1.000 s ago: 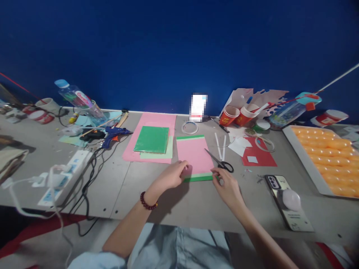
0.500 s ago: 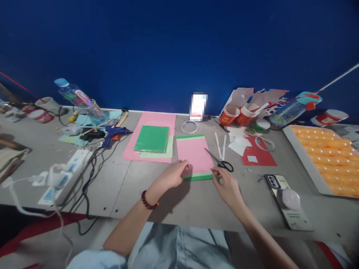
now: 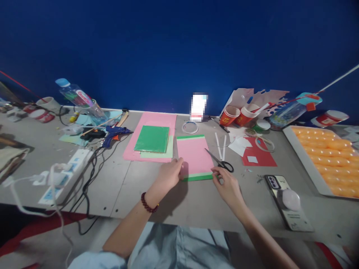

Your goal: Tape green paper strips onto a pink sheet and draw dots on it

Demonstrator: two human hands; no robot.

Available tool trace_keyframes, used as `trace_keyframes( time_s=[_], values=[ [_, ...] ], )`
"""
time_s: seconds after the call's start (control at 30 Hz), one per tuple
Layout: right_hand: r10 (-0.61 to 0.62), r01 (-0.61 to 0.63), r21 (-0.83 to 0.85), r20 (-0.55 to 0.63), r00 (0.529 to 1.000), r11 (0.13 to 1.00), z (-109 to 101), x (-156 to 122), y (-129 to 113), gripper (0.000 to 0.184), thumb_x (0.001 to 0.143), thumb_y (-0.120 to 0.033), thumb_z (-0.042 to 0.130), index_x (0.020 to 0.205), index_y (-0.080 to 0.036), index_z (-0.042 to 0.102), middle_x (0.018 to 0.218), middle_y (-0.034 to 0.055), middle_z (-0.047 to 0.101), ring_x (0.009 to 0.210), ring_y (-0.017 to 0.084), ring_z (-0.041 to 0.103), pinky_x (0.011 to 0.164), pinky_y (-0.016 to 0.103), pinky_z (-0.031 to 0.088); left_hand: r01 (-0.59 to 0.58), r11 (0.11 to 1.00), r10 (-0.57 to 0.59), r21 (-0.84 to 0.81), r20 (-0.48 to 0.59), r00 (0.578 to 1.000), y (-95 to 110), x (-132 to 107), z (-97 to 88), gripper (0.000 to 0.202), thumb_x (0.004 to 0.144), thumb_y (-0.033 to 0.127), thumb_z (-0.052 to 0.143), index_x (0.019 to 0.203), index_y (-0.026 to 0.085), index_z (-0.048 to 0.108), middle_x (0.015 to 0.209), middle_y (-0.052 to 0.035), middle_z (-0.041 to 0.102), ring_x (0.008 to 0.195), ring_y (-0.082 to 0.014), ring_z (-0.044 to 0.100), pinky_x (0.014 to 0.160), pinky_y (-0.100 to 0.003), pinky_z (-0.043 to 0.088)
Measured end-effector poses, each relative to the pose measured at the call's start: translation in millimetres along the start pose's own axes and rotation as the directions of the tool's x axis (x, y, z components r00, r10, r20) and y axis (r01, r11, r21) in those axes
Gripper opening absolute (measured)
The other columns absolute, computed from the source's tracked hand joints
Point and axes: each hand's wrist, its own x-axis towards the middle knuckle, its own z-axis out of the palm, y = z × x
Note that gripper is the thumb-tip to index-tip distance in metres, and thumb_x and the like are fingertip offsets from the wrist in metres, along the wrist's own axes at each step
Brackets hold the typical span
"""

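A sheet of pink paper (image 3: 193, 153) with light and dark green strips along its top and bottom edges lies flat on the table. My left hand (image 3: 171, 173) is at the sheet's lower left edge, fingers curled and close together; what they hold, if anything, is hidden. At the lower right corner, the thumb and forefinger of my right hand (image 3: 226, 181) pinch the edge of the paper. Black-handled scissors (image 3: 224, 164) lie just above my right hand, their tips over the sheet. Left of the sheet, a green paper pack (image 3: 152, 139) rests on light green and pink sheets (image 3: 134, 149).
To the left are a blue glue gun (image 3: 113, 134), a power strip (image 3: 67, 175) with cables and a plastic bottle (image 3: 81, 99). To the right lie white strips (image 3: 223, 147), red paper (image 3: 265, 158), a phone (image 3: 287, 201) and a tray of orange balloons (image 3: 288, 142). Paper cups (image 3: 230, 116) stand behind.
My left hand has moved slightly left, from over the pink paper to its left edge. My right hand stays at the lower right corner.
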Motion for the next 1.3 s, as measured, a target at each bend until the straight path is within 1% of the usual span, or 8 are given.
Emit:
trace_keyframes(
  time_s=[0.1,0.23,0.37,0.5,0.6,0.83,1.03,1.3],
  values=[
    [0.007,-0.007,0.000,0.003,1.000,1.000,0.8,-0.3,1.1,0.021,0.083,-0.021,0.046,0.095,-0.019,0.062,0.089,0.0076,0.068,0.077,0.020,0.064,0.071,0.032,0.052,0.042,0.999,-0.042,0.006,-0.002,0.999,-1.4,-0.3,-2.0,0.036,0.078,0.016,0.062,0.110,0.021,0.045,0.101,-0.0079,0.063,0.084,-0.0247,0.064,0.058,-0.028,0.036],
    [0.008,-0.008,-0.003,0.003,1.000,1.000,1.2,-0.3,1.3,0.021,0.083,-0.020,0.046,0.096,-0.019,0.062,0.090,0.0078,0.068,0.077,0.020,0.064,0.072,0.032,0.051,0.020,1.000,-0.020,-0.023,-0.006,1.000,-3.4,-2.8,-5.2,0.030,0.082,0.021,0.061,0.108,0.022,0.047,0.101,-0.0055,0.064,0.086,-0.0235,0.064,0.059,-0.027,0.036],
    [0.005,-0.005,-0.018,-0.012,1.000,1.000,0.6,-0.5,-0.8,0.021,0.082,-0.020,0.045,0.094,-0.018,0.063,0.091,0.0086,0.069,0.077,0.020,0.065,0.072,0.032,0.051,-0.005,0.999,-0.004,-0.054,-0.159,0.987,-0.9,-13.5,0.2,0.012,0.091,0.018,0.047,0.101,0.023,0.051,0.101,-0.0040,0.062,0.091,-0.0216,0.062,0.064,-0.029,0.040],
    [-0.001,0.000,-0.022,-0.025,1.000,1.000,0.1,-0.4,-2.5,0.022,0.082,-0.021,0.045,0.093,-0.019,0.063,0.090,0.0085,0.070,0.075,0.020,0.065,0.071,0.032,0.051,-0.134,0.991,0.124,0.003,-0.409,0.904,5.8,-30.0,21.1,0.019,0.094,0.013,0.039,0.100,0.020,0.056,0.099,-0.0062,0.060,0.092,-0.0199,0.058,0.077,-0.031,0.045],
    [0.000,-0.001,-0.016,-0.025,1.000,1.000,0.2,-0.3,-1.9,0.022,0.082,-0.022,0.045,0.094,-0.018,0.063,0.089,0.0081,0.070,0.074,0.019,0.065,0.071,0.031,0.052,-0.268,0.961,0.266,0.066,-0.481,0.835,8.8,-40.1,42.3,0.020,0.093,0.013,0.042,0.105,0.018,0.057,0.101,-0.0077,0.061,0.093,-0.0210,0.057,0.081,-0.034,0.047],
    [0.029,-0.029,0.015,-0.008,1.000,0.999,0.4,-0.8,0.7,0.021,0.083,-0.023,0.046,0.096,-0.018,0.063,0.089,0.0075,0.069,0.075,0.019,0.065,0.071,0.031,0.052,-0.306,0.901,0.424,0.308,-0.470,0.775,6.9,-51.3,76.7,0.027,0.086,0.003,0.049,0.110,0.007,0.058,0.106,-0.0131,0.062,0.098,-0.0242,0.057,0.086,-0.037,0.047],
    [0.052,-0.051,0.040,-0.015,0.999,0.998,0.3,-0.8,1.1,0.021,0.083,-0.024,0.047,0.096,-0.018,0.063,0.088,0.0077,0.068,0.076,0.020,0.065,0.071,0.032,0.053,-0.250,0.894,0.410,0.372,-0.454,0.791,12.4,-53.5,83.5,0.032,0.086,0.004,0.050,0.116,0.006,0.056,0.103,-0.0122,0.062,0.099,-0.0229,0.057,0.084,-0.036,0.048],
    [0.055,-0.055,0.066,0.001,0.998,0.996,0.9,-0.6,4.2,0.022,0.083,-0.024,0.047,0.098,-0.018,0.063,0.090,0.0076,0.068,0.076,0.019,0.065,0.071,0.032,0.053,-0.211,0.902,0.392,0.377,-0.510,0.766,13.3,-51.9,93.2,0.033,0.085,0.004,0.047,0.117,0.007,0.057,0.107,-0.0137,0.063,0.102,-0.0238,0.057,0.085,-0.037,0.048]
  ],
)
